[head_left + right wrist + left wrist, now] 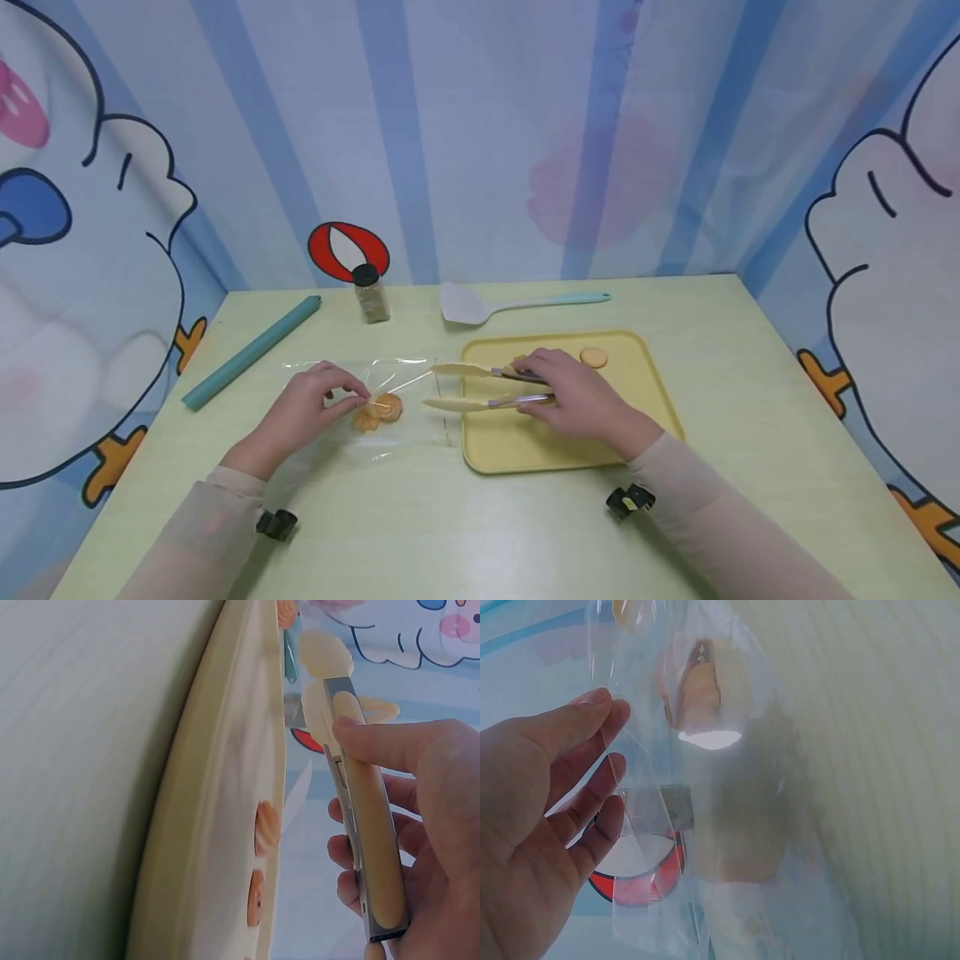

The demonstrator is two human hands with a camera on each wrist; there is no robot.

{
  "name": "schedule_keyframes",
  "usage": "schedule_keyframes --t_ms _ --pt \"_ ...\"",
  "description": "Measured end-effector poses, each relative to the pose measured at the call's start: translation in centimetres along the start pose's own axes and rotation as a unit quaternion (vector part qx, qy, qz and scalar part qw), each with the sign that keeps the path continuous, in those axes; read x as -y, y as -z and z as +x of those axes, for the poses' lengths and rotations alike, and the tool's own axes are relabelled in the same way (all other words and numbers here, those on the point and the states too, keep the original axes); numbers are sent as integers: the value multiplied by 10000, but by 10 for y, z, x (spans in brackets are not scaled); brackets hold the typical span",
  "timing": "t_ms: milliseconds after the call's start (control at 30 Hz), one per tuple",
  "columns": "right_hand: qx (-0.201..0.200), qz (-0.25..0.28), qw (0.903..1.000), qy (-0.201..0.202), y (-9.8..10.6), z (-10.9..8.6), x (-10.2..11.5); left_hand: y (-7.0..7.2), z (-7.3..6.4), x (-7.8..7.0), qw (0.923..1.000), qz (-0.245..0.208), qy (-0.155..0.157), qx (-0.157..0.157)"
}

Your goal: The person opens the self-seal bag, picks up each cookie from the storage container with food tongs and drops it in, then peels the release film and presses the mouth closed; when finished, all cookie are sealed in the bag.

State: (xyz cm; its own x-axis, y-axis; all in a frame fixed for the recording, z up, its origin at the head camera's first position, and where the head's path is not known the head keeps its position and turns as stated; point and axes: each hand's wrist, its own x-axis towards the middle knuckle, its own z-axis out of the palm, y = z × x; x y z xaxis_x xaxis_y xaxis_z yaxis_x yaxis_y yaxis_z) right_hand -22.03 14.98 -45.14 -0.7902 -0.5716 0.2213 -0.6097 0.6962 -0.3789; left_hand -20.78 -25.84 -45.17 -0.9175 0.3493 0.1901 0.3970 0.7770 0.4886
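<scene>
My left hand (351, 398) pinches the edge of a clear plastic bag (390, 433) lying flat on the table, just left of two small orange cookies (378, 410) inside it. In the left wrist view the bag film (675, 825) hangs by my fingers (604, 780), with a cookie (697, 694) showing through it. My right hand (536, 385) grips cream-tipped metal tongs (480, 387) over the yellow tray (645, 392). The tong arms are spread, their tips over the bag's right end, nothing between them. A round cookie (593, 357) lies on the tray; the right wrist view shows the tongs (367, 847) and two cookies (266, 826).
A teal rolled stick (251, 350) lies at the left. A small spice jar (371, 293) and a white spatula with a teal handle (517, 304) sit near the back edge. Cartoon-printed curtains close off three sides.
</scene>
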Motion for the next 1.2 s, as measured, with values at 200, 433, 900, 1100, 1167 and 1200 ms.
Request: schedule_keyframes --t_ms 200,433,900,1100,1167,1200 --pt "-162 -79 9997 -186 12 -16 -19 -1 -1 1 10000 -21 9 4" --pt "-385 -269 9982 -374 22 -32 -42 -2 -3 4 10000 9 97 19" --pt "-160 -665 9960 -568 41 -41 -62 0 -2 5 9995 -97 252 133" --pt "41 -844 9946 -610 47 -39 -63 -2 -2 6 9995 -99 256 172" --pt "100 -886 9940 -633 48 -38 -62 -2 -2 6 9995 -115 235 169" --pt "121 -905 9938 -638 48 -38 -61 -2 -2 6 9995 -120 224 167"
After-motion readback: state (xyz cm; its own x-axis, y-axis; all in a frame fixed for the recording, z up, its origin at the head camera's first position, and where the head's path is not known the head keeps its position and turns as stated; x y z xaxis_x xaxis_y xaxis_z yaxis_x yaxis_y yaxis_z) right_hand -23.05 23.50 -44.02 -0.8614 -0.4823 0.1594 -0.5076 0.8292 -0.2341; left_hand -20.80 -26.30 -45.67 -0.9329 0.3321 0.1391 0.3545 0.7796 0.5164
